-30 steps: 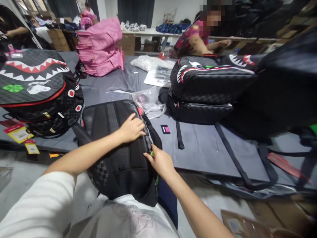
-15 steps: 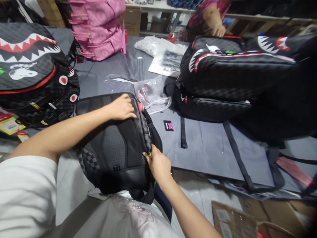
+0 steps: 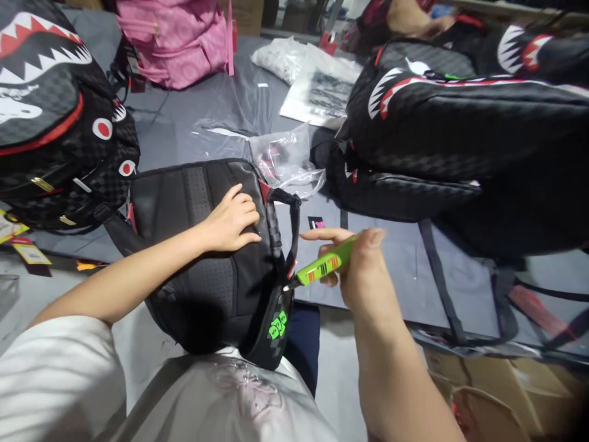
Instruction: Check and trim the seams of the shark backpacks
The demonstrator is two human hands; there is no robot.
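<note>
A black backpack rests back panel up against my body and the table edge. My left hand lies on its upper right part, fingers spread, holding nothing. My right hand is to the right of the bag, closed around a lime-green pen-shaped tool with a dark, pale-ended tip; its exact kind is unclear. The tip points at the bag's right side, close to a strap; whether it touches is hard to tell. Below it, a green patch shows on a checkered part.
Shark-mouth backpacks stand left and right on the grey table. A pink bag, clear plastic bag, white packet and small black-and-pink tag lie between. Another person's hand is behind the right bag.
My right hand has let go of the bag's side edge and moved right and up, exposing the green tool. The bag has turned slightly, showing the green patch. My left hand stays on the bag.
</note>
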